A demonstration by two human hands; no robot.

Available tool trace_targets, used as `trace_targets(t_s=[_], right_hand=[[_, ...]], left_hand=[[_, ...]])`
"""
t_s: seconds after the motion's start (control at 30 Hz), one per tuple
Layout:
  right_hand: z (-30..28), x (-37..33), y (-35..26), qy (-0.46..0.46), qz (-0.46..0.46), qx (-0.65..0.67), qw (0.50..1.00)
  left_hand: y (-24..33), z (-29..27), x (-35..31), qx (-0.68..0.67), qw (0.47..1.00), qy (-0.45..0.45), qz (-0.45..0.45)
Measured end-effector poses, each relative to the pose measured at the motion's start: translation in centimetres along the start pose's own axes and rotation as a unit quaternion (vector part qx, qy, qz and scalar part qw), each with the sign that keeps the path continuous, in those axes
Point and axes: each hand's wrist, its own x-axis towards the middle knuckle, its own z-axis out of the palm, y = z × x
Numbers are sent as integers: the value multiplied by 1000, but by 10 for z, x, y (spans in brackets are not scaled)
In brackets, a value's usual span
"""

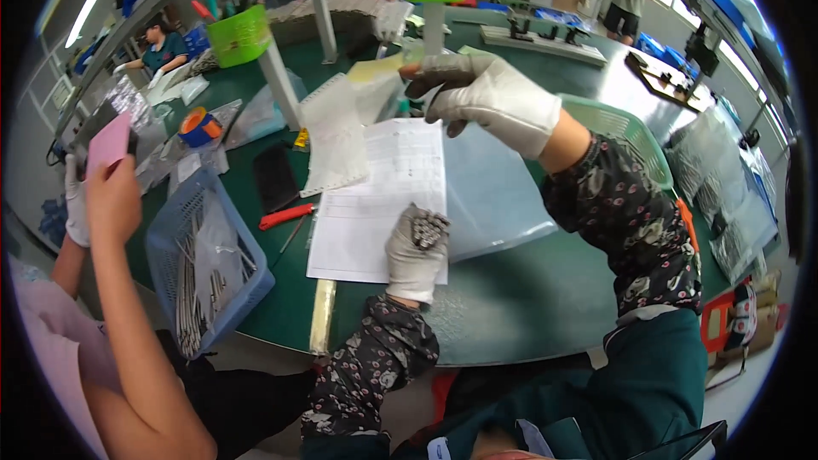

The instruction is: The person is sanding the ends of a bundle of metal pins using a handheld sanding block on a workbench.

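Note:
My left hand (pixel 413 268), in a white glove, is closed round a bundle of thin metal rods (pixel 430 228), their ends facing up. It sits over the lower edge of a printed paper sheet (pixel 375 230). Raised above the sheet's far right corner is my right hand (pixel 494 102), gloved in white with dark, soiled fingertips. Its fingers are bent and apart, with nothing visible between them. A small teal item (pixel 405 107) shows just beside these fingertips. Under the right arm lies a bluish plastic sheet (pixel 490 196).
A blue basket (pixel 262 264) of metal rods stands left, near a red-handled screwdriver (pixel 286 216) and a dark phone (pixel 274 177). A green basket (pixel 652 140) is behind my right forearm. At far left, a co-worker's hand (pixel 115 196) holds a pink-cased object.

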Motion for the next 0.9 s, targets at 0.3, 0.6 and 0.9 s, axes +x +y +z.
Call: trace_targets(t_s=[0.3, 0.6, 0.9], right_hand=[[-99, -270, 48, 371, 167, -250, 879], [-114, -389, 81, 344, 310, -524, 714], [-69, -401, 109, 319, 405, -480, 710]], left_hand=[[2, -11, 10, 254, 965, 33, 46], [16, 110, -50, 196, 973, 1, -122], [-44, 159, -72, 214, 954, -65, -197]])
